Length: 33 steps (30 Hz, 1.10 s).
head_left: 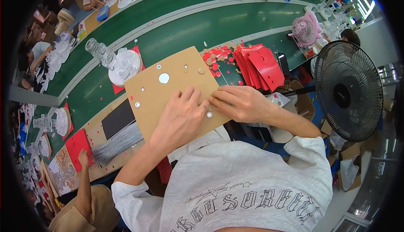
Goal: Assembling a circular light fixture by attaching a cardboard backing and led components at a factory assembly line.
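Observation:
A brown cardboard sheet point(168, 101) with several small cut-outs and a larger round hole lies tilted in front of me, between the bench and my body. My left hand point(183, 114) rests on its face with bent fingers, and its fingertips are partly hidden. At the sheet's right part, my right hand point(240, 103) has its fingers pinched together close to the left hand's fingertips. Something thin seems to be between them, too small to make out. Small round clear pieces sit in some cut-outs, one round piece point(209, 114) just below the fingers.
On the green bench point(168, 34) lie red cards point(263, 66), red discs point(219, 57), a bundle of thin grey strands point(118, 143) and a black sheet point(118, 120). Clear glassware point(124, 66) stands beyond the sheet. At right is a black fan point(349, 91). A co-worker's hand point(84, 158) is at left.

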{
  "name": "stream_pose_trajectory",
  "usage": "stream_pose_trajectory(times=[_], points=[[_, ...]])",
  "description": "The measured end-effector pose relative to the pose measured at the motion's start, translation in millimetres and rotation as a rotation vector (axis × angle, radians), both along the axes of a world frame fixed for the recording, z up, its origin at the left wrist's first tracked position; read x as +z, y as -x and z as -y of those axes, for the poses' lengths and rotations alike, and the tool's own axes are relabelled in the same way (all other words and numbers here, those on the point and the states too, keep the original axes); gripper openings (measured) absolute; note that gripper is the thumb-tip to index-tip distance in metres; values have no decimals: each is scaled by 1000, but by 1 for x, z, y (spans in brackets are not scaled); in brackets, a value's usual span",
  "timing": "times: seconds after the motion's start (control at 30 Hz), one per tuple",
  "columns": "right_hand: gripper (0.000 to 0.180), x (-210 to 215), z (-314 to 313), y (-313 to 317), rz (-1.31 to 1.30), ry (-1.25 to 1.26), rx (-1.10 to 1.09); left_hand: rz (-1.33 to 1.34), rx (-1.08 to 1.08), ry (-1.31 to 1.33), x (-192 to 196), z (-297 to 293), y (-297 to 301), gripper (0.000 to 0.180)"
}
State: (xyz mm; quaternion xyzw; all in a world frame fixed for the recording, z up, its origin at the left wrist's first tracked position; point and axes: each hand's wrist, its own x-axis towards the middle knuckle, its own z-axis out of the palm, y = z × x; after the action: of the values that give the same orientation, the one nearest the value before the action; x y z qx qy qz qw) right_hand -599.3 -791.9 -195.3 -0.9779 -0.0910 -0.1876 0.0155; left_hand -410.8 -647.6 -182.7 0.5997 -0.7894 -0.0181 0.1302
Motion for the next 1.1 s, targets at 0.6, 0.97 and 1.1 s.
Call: stream_pose_trajectory(times=[0.6,0.97,1.1], points=[[80,-4,41,13,-67,-196,-38,-591,50,157,-13,-37,-30,11],[36,-8,-16,-63,53,-699,94,-766,611,572,-47,-55,-19,23],[39,-7,-18,-71,36,-765,130,-1629,850,361,-66,-78,8,92]])
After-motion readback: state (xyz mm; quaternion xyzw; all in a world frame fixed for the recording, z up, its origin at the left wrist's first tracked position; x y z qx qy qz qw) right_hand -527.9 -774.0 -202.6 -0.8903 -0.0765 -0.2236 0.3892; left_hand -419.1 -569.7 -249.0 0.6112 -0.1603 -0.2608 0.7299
